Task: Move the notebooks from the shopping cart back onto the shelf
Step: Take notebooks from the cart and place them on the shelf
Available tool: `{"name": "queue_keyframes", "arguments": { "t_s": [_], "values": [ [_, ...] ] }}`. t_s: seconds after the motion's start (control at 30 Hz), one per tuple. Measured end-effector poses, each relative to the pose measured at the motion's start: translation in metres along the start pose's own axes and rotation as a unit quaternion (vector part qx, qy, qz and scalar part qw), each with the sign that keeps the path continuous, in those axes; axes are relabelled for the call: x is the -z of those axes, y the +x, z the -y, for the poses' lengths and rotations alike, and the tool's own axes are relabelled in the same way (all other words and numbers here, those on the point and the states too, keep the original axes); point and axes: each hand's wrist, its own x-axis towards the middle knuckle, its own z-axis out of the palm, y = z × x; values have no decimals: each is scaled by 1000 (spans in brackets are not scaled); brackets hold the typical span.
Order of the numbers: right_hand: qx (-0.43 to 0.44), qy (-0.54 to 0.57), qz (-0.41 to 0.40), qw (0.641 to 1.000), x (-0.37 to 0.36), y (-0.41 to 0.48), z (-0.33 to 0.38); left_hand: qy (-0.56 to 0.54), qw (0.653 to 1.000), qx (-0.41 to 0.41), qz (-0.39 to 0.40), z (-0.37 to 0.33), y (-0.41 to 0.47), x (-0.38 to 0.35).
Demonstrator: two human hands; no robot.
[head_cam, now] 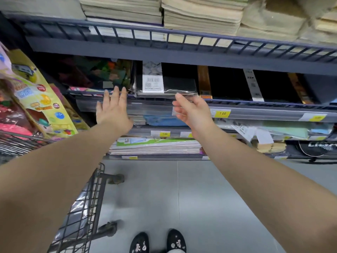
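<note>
Both arms reach forward toward the middle shelf (255, 105). Left hand (113, 108): palm down, fingers spread wide and flat, holding nothing, fingertips at the shelf's front rail just left of a wrapped stack of black notebooks (169, 86). Right hand (191, 112): fingers loosely curled and apart, empty, thumb close to the stack's front right corner (contact cannot be told; the hand is motion-blurred). The stack lies flat on the shelf behind the rail, a white barcode label (152, 83) on its top left part. More dark notebooks with paper bands sit to its right on the same shelf. Shopping cart (85, 207): lower left, wire side visible, something glossy and dark inside (not identifiable). Yellow price tag (222, 113) on the rail, right of the right hand.
</note>
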Motion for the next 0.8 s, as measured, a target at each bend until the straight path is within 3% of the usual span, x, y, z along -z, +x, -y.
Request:
{"name": "queue_keyframes", "arguments": {
  "t_s": [0.17, 0.43, 0.57, 0.67, 0.8],
  "values": [
    [-5, -106, -30, 994, -10, 13, -1, 10, 1000, -1, 2, -3, -3, -5],
    [-93, -117, -62, 987, -30, 19, 2, -23, 998, -21, 48, 2, -9, 6],
    [-90, -208, -10, 974, -31, 3, 6, -38, 996, -29, 73, 11, -31, 16],
    [-103, -328, 82, 936, -33, -19, 11, -18, 994, -20, 110, 21, -60, 25],
    [-55, -505, 190, 840, -44, -57, 24, 15, 992, -11, 128, 42, -105, 52]
  ]
}}
